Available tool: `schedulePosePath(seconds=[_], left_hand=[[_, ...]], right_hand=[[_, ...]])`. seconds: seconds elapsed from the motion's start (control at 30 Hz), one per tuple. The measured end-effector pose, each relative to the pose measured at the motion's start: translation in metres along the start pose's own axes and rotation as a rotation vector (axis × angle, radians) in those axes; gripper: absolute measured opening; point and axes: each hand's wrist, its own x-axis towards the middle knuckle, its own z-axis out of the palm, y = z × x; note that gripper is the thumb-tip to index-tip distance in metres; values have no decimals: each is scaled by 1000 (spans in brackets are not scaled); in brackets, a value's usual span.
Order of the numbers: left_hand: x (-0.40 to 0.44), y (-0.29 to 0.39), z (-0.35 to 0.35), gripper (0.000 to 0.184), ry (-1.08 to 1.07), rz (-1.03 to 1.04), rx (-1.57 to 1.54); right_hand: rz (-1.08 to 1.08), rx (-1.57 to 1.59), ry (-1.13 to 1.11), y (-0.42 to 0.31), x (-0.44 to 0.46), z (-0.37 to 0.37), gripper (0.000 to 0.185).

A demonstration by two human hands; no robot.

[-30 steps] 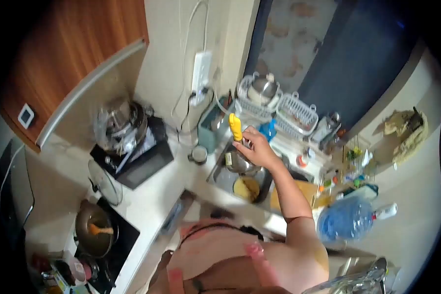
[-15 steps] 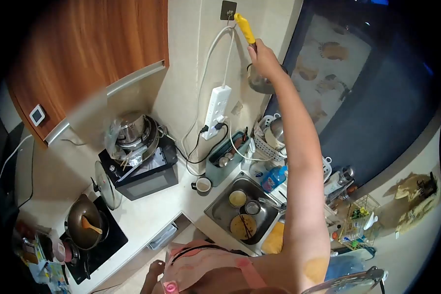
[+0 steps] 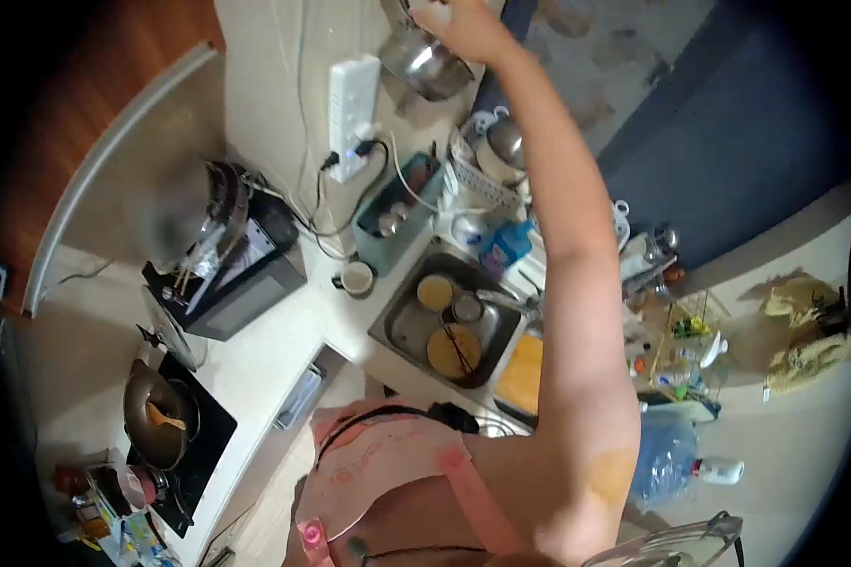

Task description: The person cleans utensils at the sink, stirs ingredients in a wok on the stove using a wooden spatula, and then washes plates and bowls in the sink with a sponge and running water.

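Note:
At the top edge, my right hand [image 3: 468, 28] is closed around the handle of a metal saucepan [image 3: 427, 64], whose shiny bowl hangs below it against the wall. The upper end of the handle lies beyond the frame. Lower down, the sink [image 3: 402, 333] holds a yellowish bowl [image 3: 435, 292], a small metal cup [image 3: 467, 308] and a larger yellowish bowl [image 3: 447, 352] with chopsticks across it. My left hand does not show.
A white power strip [image 3: 353, 113] with plugged cords is on the wall left of the saucepan. Below stand a utensil box [image 3: 378, 241], a mug [image 3: 356, 277] and a white basket [image 3: 487, 180]. At left, a wok [image 3: 156, 435] with a wooden spatula sits on the hob near a black oven [image 3: 255, 283].
The view has shifted, and the saucepan and my right hand now appear higher and further left. The yellow handle end and my left hand have left the frame.

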Motion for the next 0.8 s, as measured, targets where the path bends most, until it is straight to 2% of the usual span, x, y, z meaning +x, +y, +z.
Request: schedulePosePath(seconds=[0.07,0.1,0.17,0.23,0.3,0.37,0.47,0.57,0.6,0.63,0.7,0.73,0.77,0.8], left_hand=[[8,10,-5,25,1,-12,-11],[9,14,-7,25,0,-18,-17],[9,21,-11,25,0,-31,-23],[8,17,-10,24,0,-48,-15],[2,17,-12,24,2,-61,-7],[-5,14,-13,24,9,-81,3],[-19,4,-15,23,26,-104,23],[-32,1,-24,23,26,-51,-103],[-32,-8,-17,25,49,-22,-71],[-34,-3,-24,28,-61,-102,-69],[-43,8,-26,30,-65,-154,-82],[-42,0,-19,31,-42,-67,-33],[-47,14,-23,32,-21,-123,-44],[-37,-16,3,33,117,39,134]], right_hand=[[-13,99,43,24,-32,-18,39],[-39,162,67,47,-54,-24,35],[163,220,-228,83,-107,-47,30],[490,209,-508,107,-174,-42,22],[492,-135,-745,116,-242,-23,25],[572,-370,-792,148,-316,19,41],[358,-374,-902,163,-375,52,32],[422,-395,-686,186,-401,79,36],[448,-279,-748,173,-384,66,34],[435,-319,-792,173,-381,68,35],[404,-403,-886,173,-378,66,36],[374,-420,-858,156,-369,61,32],[327,-425,-830,123,-350,52,29],[286,-407,-718,72,-327,39,25]])
